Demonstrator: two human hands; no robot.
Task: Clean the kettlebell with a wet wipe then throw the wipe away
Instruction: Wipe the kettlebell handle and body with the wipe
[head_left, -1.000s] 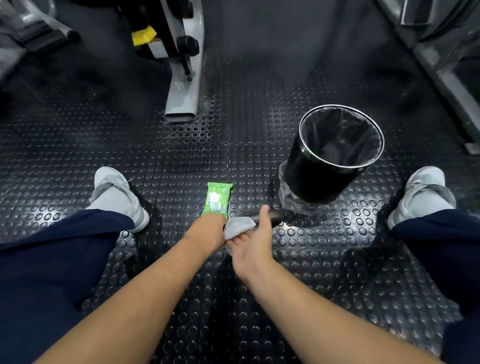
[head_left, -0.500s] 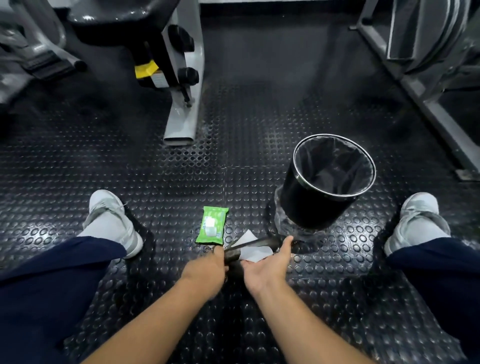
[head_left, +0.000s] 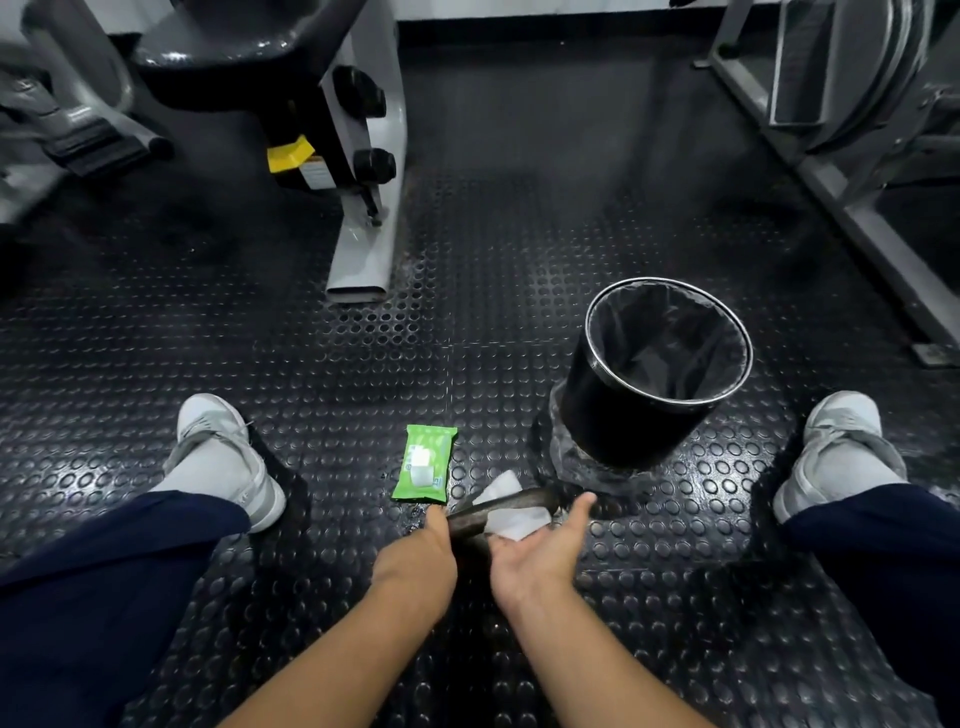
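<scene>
The kettlebell's dark handle (head_left: 501, 506) shows between my hands, low in the middle of the floor; its body is hidden beneath them. My left hand (head_left: 421, 553) grips the handle's left end. My right hand (head_left: 537, 545) lies palm up under the handle's right part and holds a white wet wipe (head_left: 511, 512) against the bar, thumb stretched out to the right. The black bin (head_left: 654, 374), lined with a dark bag, stands just beyond my right hand.
A green wet-wipe pack (head_left: 423, 462) lies on the studded rubber floor left of the handle. My grey shoes (head_left: 223, 457) (head_left: 841, 452) flank the spot. A grey machine leg (head_left: 363, 234) stands ahead, and a metal frame (head_left: 831, 156) at the right.
My view has tilted up, showing more of the machines. My right hand turned palm up and slid the wipe from over the handle to under its right part. My left hand stays on the handle.
</scene>
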